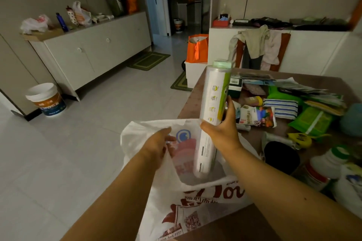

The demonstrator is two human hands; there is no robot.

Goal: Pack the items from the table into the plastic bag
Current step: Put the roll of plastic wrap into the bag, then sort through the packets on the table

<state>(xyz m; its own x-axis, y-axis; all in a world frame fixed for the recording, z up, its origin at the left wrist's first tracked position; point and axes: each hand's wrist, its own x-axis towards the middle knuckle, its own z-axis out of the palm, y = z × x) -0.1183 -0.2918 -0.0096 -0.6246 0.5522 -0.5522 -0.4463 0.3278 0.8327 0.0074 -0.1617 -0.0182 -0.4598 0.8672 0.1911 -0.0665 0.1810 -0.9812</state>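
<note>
Floor: pale tiles [98, 123] are running across the left half of the room, with one paint bucket [47, 99] standing by the wall and two green mats lying toward the doorway.
Sideboard: a long white cabinet [94, 49] is lining the left wall, carrying bags and bottles (too dim to count).
Left hand: the left hand [156, 147] is pinching the near left rim of the plastic bag [166, 191], holding its mouth apart.
Bag: one white bag with red print is hanging open off the table's near left corner.
Roll: one long wrapped roll [212, 115] with a pale green cap is standing tilted, its lower end already inside the bag's mouth.
Right hand: the right hand [223, 129] is wrapping around the roll's middle, fingers closed on it.
Table: the brown table [197, 94] is carrying a crowded spread of packets, cloths and bottles on the right.
Clearance: open floor is lying left of the bag; the table's left edge is staying bare only in a narrow strip.
</note>
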